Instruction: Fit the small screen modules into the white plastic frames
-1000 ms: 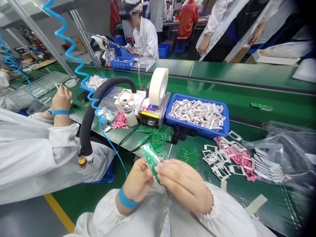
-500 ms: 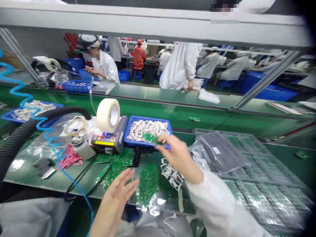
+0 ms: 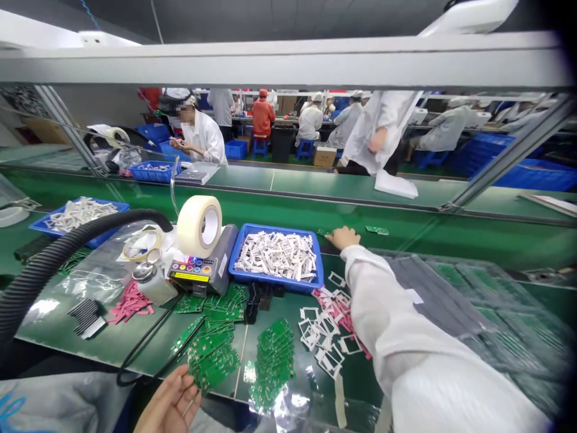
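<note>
My right hand (image 3: 345,237) reaches to the green belt behind the table, its fingers closed at the end of a small green circuit board (image 3: 323,233). The board lies low against the belt. My left hand (image 3: 174,400) is at the table's front edge, palm up, fingers loosely curled and apart. Its fingertips come up to the corner of a pile of green circuit boards (image 3: 214,361); whether they touch is hard to tell. A second overlapping row of circuit boards (image 3: 274,358) lies to the right. Beside it are scattered white frames (image 3: 322,331) and pink strips (image 3: 340,310).
A blue tray (image 3: 238,278) of white frames stands mid-table, beside a grey device (image 3: 193,276) with a tape roll (image 3: 198,225) on it. A black hose (image 3: 90,225) arches at left. Bagged boards (image 3: 509,325) lie right. Another circuit board (image 3: 377,230) rests on the belt. Co-workers sit beyond.
My right hand has moved from over the blue tray to the belt behind it, with the circuit board. My left hand has come down and left to the board pile. The view has tilted up.
</note>
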`<state>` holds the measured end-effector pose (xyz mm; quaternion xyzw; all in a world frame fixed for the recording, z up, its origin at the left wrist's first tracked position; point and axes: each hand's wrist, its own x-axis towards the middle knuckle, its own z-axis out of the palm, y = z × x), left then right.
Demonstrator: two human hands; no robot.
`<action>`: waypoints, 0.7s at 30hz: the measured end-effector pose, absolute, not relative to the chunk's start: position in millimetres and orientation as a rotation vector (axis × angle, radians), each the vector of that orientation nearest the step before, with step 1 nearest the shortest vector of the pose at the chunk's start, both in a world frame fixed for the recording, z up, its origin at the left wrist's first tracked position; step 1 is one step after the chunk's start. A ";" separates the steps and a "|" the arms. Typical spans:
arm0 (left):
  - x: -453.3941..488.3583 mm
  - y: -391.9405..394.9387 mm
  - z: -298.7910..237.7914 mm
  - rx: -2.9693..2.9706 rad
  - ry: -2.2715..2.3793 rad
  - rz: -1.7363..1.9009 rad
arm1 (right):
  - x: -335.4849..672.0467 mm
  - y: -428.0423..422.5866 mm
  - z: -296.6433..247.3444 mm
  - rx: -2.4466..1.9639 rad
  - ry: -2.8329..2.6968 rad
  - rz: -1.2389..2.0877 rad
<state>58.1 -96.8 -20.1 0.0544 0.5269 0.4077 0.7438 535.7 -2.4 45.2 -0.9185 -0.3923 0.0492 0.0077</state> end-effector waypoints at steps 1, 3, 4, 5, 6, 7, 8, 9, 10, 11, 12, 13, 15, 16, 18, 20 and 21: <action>58.0 -97.1 -20.8 0.125 1.151 0.898 | 537.4 -4.6 48.3 -2.901 -1.226 0.166; 62.1 -98.7 -20.5 0.150 1.126 0.886 | 537.3 -14.9 52.6 -2.944 -1.253 0.215; 66.2 -99.9 -19.3 0.163 1.106 0.875 | 534.4 -22.7 52.8 -2.959 -1.275 0.252; 71.1 -101.5 -17.2 0.179 1.084 0.869 | 529.6 -31.8 51.3 -2.972 -1.297 0.292; 76.6 -103.5 -14.0 0.194 1.060 0.866 | 523.0 -41.3 48.3 -2.983 -1.318 0.328; 82.0 -105.8 -10.1 0.210 1.034 0.862 | 515.3 -50.5 44.3 -2.992 -1.336 0.358; 87.0 -108.2 -5.5 0.225 1.011 0.857 | 507.2 -58.8 40.2 -2.996 -1.354 0.381; 91.2 -110.7 -0.6 0.239 0.988 0.849 | 499.4 -65.7 36.8 -2.997 -1.369 0.395; 94.2 -112.9 4.1 0.254 0.964 0.839 | 492.2 -71.2 34.9 -2.993 -1.379 0.396; 96.1 -114.8 8.5 0.269 0.940 0.831 | 485.5 -75.6 35.0 -2.986 -1.385 0.386; 96.9 -116.3 12.3 0.284 0.914 0.827 | 479.0 -79.3 37.4 -2.970 -1.388 0.363; 96.8 -117.6 15.5 0.302 0.889 0.831 | 472.0 -83.2 42.0 -2.944 -1.392 0.330; 94.9 -119.7 19.8 0.347 0.839 0.849 | 453.3 -94.2 55.2 -2.843 -1.420 0.250; 93.8 -120.9 21.0 0.371 0.813 0.851 | 440.3 -102.2 62.3 -2.776 -1.448 0.219; 92.8 -123.5 21.7 0.414 0.749 0.792 | 405.9 -122.6 73.7 -2.537 -1.588 0.221; 93.8 -126.6 20.4 0.431 0.673 0.648 | 364.7 -143.8 78.5 -2.049 -1.855 0.343; 94.8 -128.1 19.2 0.429 0.630 0.560 | 344.3 -152.4 78.4 -1.782 -1.984 0.423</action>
